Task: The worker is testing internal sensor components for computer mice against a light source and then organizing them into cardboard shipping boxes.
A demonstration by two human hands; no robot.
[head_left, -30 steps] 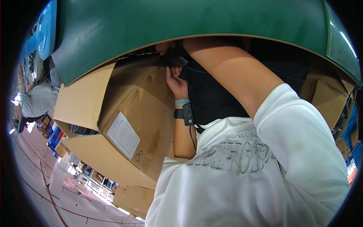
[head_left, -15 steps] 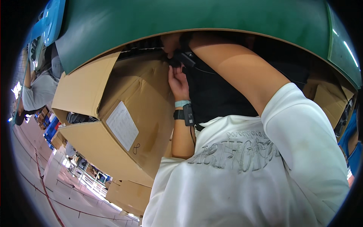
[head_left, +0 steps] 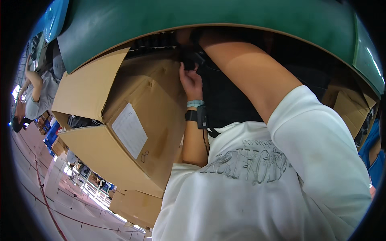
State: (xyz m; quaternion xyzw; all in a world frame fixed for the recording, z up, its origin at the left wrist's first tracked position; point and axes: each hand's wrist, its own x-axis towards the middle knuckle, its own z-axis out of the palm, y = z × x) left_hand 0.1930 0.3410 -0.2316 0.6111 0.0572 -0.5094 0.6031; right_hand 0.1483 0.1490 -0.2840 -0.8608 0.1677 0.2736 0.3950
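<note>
My left hand (head_left: 191, 85) is raised beside the big cardboard box (head_left: 157, 116), palm in view. Its thumb and fingers curve round something small and dark, too shaded to make out. A teal band and a black strap with a small black device (head_left: 202, 117) circle that wrist. From the right, my other forearm crosses over to the underside of the green tabletop (head_left: 209, 14). There my right hand (head_left: 184, 37) is in deep shadow just above the left one, its fingers hidden. Black cloth (head_left: 233, 98) fills the space below that forearm.
The big box has a raised flap (head_left: 90, 82), a white paper sheet (head_left: 129, 130) and dark items inside. Another open carton (head_left: 352, 110) stands at the right. A person in grey (head_left: 42, 90) is at far left; a person in blue (head_left: 374, 160) is at the right edge.
My left hand has lowered slightly, and its fingers look more spread. The right hand has gone a little deeper into the shadow under the tabletop. The person in grey has moved an arm.
</note>
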